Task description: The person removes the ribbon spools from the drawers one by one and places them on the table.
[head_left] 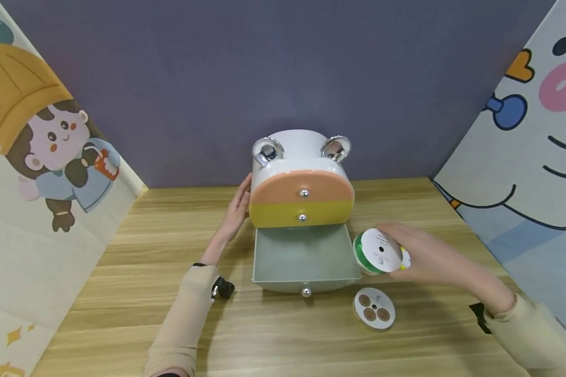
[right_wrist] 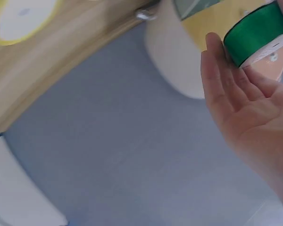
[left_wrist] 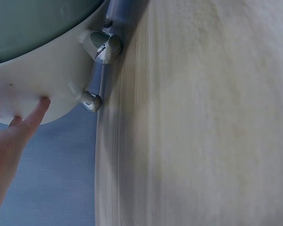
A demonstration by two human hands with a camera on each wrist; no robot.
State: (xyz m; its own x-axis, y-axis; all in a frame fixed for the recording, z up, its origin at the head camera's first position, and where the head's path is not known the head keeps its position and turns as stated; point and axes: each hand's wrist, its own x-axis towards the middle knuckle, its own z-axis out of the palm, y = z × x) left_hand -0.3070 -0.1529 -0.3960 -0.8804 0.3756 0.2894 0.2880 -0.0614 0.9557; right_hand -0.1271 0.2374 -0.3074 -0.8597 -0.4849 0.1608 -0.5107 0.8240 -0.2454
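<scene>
A small white drawer cabinet (head_left: 298, 144) with two silver ear-like mirrors stands upright, its grey-green bottom drawer (head_left: 304, 256) pulled out and bare inside. Its orange drawer (head_left: 283, 186) and yellow drawer (head_left: 273, 212) are closed. My left hand (head_left: 236, 212) rests its fingertips on the cabinet's left side. In my right hand (head_left: 417, 256) is a spool of green ribbon (right_wrist: 254, 35), pinched between fingers and thumb, just right of the pulled-out drawer. Partly hidden behind it in the head view is a yellow-edged spool (head_left: 406, 258).
A white spool (head_left: 374, 309) with round cutouts lies on the wooden table (head_left: 122, 293), in front of the drawer's right corner. A dark blue-grey panel (head_left: 207, 94) rises behind the cabinet. Cartoon-printed panels (head_left: 52, 173) flank both sides.
</scene>
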